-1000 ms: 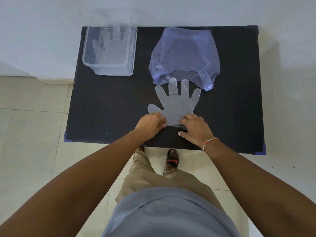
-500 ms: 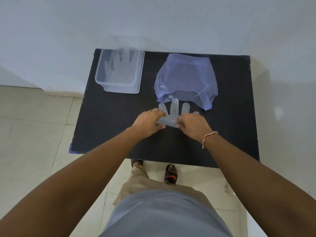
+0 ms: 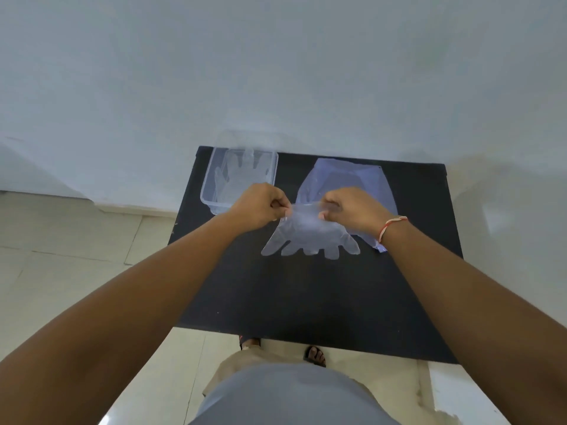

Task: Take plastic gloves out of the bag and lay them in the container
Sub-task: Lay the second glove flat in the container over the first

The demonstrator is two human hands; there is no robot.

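Observation:
A clear plastic glove (image 3: pixel 310 233) hangs in the air above the black table (image 3: pixel 306 296), fingers pointing down toward me. My left hand (image 3: pixel 260 207) pinches its cuff at the left corner and my right hand (image 3: pixel 352 210) pinches the right corner. Behind my right hand lies the bluish plastic bag (image 3: pixel 346 179), partly hidden by it. A clear rectangular container (image 3: pixel 211 185) stands at the table's far left, with at least one glove (image 3: pixel 242 173) lying flat inside.
A white wall rises just behind the table. Pale floor tiles (image 3: pixel 76 234) lie to the left and right. My feet in sandals (image 3: pixel 314 355) show under the table's near edge.
Both hands have lifted the glove off the table and carried it up and away from me, so its fingers now hang down. The camera view has tilted upward.

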